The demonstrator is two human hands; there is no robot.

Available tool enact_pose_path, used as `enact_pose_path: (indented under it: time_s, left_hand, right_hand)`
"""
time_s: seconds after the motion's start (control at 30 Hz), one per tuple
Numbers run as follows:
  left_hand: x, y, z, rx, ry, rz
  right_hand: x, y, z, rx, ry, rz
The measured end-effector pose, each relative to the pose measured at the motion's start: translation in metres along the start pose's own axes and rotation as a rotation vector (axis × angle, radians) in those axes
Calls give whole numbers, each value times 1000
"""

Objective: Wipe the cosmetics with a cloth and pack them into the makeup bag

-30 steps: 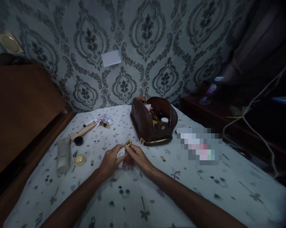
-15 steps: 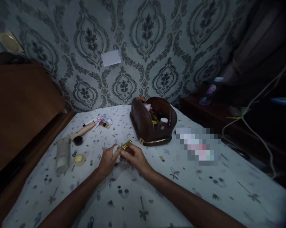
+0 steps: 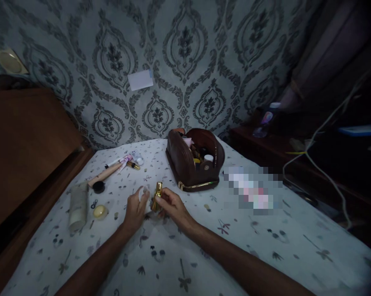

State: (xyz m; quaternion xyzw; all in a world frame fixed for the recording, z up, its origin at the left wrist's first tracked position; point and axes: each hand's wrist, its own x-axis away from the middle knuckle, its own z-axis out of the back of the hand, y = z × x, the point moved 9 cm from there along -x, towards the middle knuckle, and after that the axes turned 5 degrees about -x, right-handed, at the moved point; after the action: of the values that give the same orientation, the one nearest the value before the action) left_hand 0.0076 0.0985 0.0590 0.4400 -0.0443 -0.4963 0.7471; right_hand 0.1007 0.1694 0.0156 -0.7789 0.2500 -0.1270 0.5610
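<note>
My right hand (image 3: pixel 175 209) grips a small shiny gold bottle (image 3: pixel 157 196), which stands nearly upright between thumb and fingers. Just left of it, my left hand (image 3: pixel 134 209) is closed on a white tissue (image 3: pixel 146 191) that pokes out past the fingertips. A small gap separates the tissue hand from the bottle. Behind my right hand sits an open brown cosmetic bag (image 3: pixel 185 166) with a gold zip, packed with small items, among them a white-lidded jar (image 3: pixel 208 158). A round pale yellow container (image 3: pixel 100 212) lies left of my left hand.
On the patterned sheet at left are a whitish tube (image 3: pixel 78 207), a black round lid (image 3: pixel 98 187), a beige tube (image 3: pixel 105 174) and a dark-and-gold lipstick-like tube (image 3: pixel 133 165). A blurred-out item (image 3: pixel 253 187) lies at right. A bottle (image 3: pixel 267 119) and white cable (image 3: pixel 323 168) are beyond.
The gold bottle has tipped from slanting to nearly upright in my right hand. My left hand has drawn away from it to the left, with the tissue. The view has shifted slightly.
</note>
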Motion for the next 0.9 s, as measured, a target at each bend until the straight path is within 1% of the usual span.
enact_pose_path:
  time_s: [0.07,0.17,0.23,0.33,0.43,0.53,0.6,0.63,0.7,0.73,0.77,0.83,0.9]
  left_hand:
    - [-1,4,4,12,15,-18]
    - [-1,10,1,-7,-32,-73]
    - [0,11,-1,-32,-59,-80]
    - [1,8,-2,-8,-75,-43]
    - [0,5,0,45,-76,31]
    - [-7,7,9,59,9,97]
    - [-16,13,16,59,62,96]
    - [-22,19,18,50,76,73]
    - [-37,36,19,7,71,-19]
    - [-45,48,17,-26,53,-83]
    - [-53,61,14,-60,25,-155]
    - [-67,91,2,-130,-58,-316]
    - [-76,123,-16,-226,-143,-482]
  right_hand:
    - [1,0,0,93,2,9]
    - [3,-8,-3,289,-16,73]
    - [5,-13,-5,369,-23,87]
    - [8,-16,-7,370,-39,66]
    - [9,-15,-8,297,-76,57]
    - [7,-13,-4,236,-104,57]
    - [8,-18,1,236,-124,73]
    - [10,-24,4,245,-138,89]
    - [16,-45,14,271,-134,130]
    - [20,-58,21,293,-117,153]
    - [24,-73,31,316,-69,167]
    - [32,-103,51,319,0,183]
    - [36,-133,71,255,54,201]
